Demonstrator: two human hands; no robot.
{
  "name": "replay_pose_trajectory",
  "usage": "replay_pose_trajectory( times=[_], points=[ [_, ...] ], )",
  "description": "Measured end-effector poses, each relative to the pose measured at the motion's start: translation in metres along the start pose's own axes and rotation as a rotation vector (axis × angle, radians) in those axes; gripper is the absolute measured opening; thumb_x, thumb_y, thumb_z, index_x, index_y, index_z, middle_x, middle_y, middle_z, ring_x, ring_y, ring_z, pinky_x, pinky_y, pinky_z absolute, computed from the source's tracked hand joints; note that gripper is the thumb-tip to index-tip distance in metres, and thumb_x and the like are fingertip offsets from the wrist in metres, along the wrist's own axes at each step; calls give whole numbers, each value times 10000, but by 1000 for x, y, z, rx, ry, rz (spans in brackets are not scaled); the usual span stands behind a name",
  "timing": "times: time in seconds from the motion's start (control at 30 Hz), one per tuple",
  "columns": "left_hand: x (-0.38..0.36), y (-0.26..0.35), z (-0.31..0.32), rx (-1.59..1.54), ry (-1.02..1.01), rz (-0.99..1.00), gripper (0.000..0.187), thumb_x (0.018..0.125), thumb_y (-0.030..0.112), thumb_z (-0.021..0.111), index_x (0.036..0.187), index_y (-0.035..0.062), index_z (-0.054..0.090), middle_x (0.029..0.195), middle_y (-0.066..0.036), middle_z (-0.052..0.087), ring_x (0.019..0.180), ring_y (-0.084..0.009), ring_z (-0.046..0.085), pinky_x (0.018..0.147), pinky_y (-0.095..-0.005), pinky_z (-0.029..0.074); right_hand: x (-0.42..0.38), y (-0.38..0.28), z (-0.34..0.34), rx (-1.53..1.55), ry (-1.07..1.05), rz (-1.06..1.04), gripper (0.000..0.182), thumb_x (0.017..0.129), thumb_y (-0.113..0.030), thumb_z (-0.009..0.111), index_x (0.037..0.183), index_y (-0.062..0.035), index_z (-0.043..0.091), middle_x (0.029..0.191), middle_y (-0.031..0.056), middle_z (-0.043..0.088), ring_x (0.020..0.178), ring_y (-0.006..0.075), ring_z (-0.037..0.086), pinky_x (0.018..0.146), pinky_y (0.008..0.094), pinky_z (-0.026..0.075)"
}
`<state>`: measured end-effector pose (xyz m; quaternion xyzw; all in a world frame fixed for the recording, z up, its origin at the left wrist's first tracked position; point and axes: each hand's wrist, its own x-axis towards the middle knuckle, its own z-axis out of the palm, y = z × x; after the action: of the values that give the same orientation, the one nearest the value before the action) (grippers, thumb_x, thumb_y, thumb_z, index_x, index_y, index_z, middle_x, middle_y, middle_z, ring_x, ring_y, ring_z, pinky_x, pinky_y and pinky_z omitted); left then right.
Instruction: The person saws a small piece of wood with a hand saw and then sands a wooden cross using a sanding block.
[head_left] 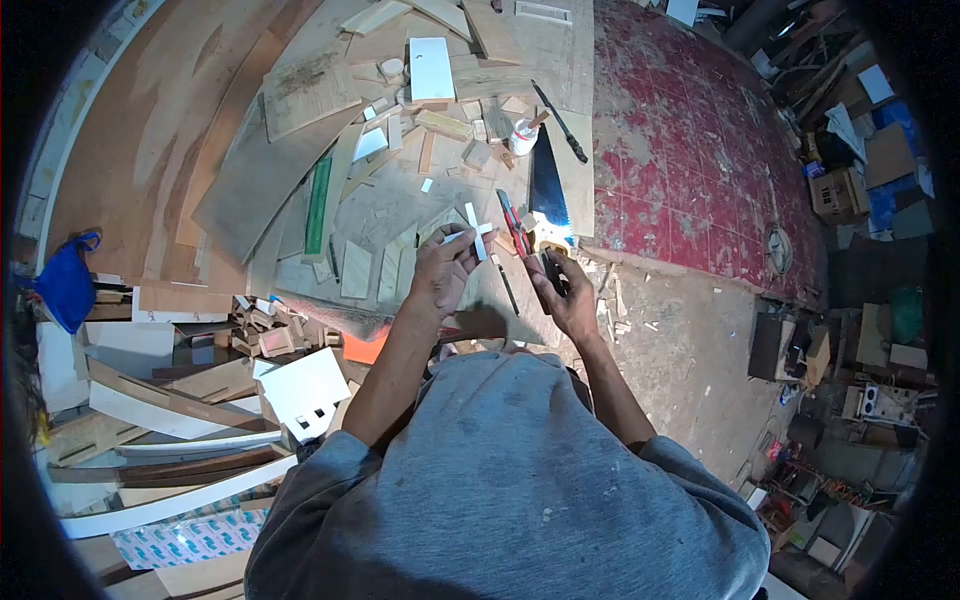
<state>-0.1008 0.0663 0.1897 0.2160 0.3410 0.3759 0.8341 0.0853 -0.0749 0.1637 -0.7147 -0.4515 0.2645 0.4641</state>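
Observation:
My left hand (442, 273) is closed, pinching a small white cross-shaped piece (478, 240) made of thin strips. My right hand (568, 297) wraps round a red utility knife (514, 225), its blade end pointing up and away from me. Knife and white piece are close together but apart. Just beyond the right hand, a handsaw (546, 185) lies on the work board (385, 205). A thin dark pencil-like stick (509, 290) lies between my hands. A white tub (523, 137) stands near the saw.
Wood offcuts (440, 124) and a white panel (431, 70) lie on the far side. A green strip (318, 205) lies left, a black-handled tool (560, 122) far right. Scrap wood (180, 410) is piled left. Red floor (680, 150) extends right.

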Motion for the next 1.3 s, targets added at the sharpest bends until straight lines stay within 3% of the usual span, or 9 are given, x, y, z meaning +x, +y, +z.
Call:
replay_pose_trajectory(
  times=[0.17,0.23,0.33,0.53,0.73,1.03,1.1,1.23,1.3],
  points=[
    [-1,2,11,7,76,-10,396,926,31,679,1297,-45,564,1095,-104,678,1083,-225,648,917,-361,534,3,32,1,-42,-5,-47,494,956,-238,716,1356,16,576,1226,178,663,1139,232,641,949,363,532],
    [5,-4,1,29,92,-39,314,922,54,699,1211,-25,607,1036,-82,683,1005,-196,664,846,-319,538,2,16,-2,279,-57,184,454,985,-214,677,1363,14,572,1226,149,667,1140,215,634,982,352,512],
    [11,-13,-5,24,70,-4,212,919,43,695,1119,-3,641,1005,-87,671,911,-177,662,841,-301,543,10,4,-5,463,-59,231,418,1000,-228,656,1342,3,589,1205,107,672,1096,176,623,973,329,499],
    [-1,-15,18,22,103,74,242,912,-4,689,1142,9,613,1002,-114,688,946,-198,696,862,-311,575,34,-19,-3,882,-75,268,315,1015,-178,620,1279,-7,605,1102,38,648,965,97,596,844,257,494],
    [-5,-12,10,-70,47,40,289,964,10,596,1253,-1,583,1120,-153,674,978,-251,713,883,-349,588,43,-28,-8,856,-120,271,312,1021,-180,614,1281,-8,597,1150,55,642,1005,108,600,888,269,491],
    [-15,-9,-1,-7,41,42,237,981,75,600,1213,33,578,1131,-126,671,1022,-269,709,844,-359,610,39,-34,-3,732,-162,274,319,1018,-207,625,1289,-39,614,1125,36,662,965,110,619,825,283,517],
    [-17,-8,-1,7,33,30,243,978,81,608,1214,35,578,1122,-125,676,1009,-264,715,823,-351,611,41,-42,-4,634,-164,233,346,1017,-188,624,1301,6,592,1146,61,658,986,108,625,849,283,523],
    [-21,-4,1,80,1,29,259,974,96,618,1220,35,568,1116,-129,684,999,-258,723,786,-327,610,51,-41,-7,596,-174,138,386,996,-170,657,1346,-25,580,1160,57,654,995,119,611,842,295,515],
    [-24,-3,2,118,-18,59,239,972,100,627,1200,45,582,1116,-131,694,1000,-259,725,796,-344,608,54,-48,-11,501,-183,9,417,987,-140,665,1373,-21,558,1214,77,640,1086,152,603,915,317,509]
  ],
)
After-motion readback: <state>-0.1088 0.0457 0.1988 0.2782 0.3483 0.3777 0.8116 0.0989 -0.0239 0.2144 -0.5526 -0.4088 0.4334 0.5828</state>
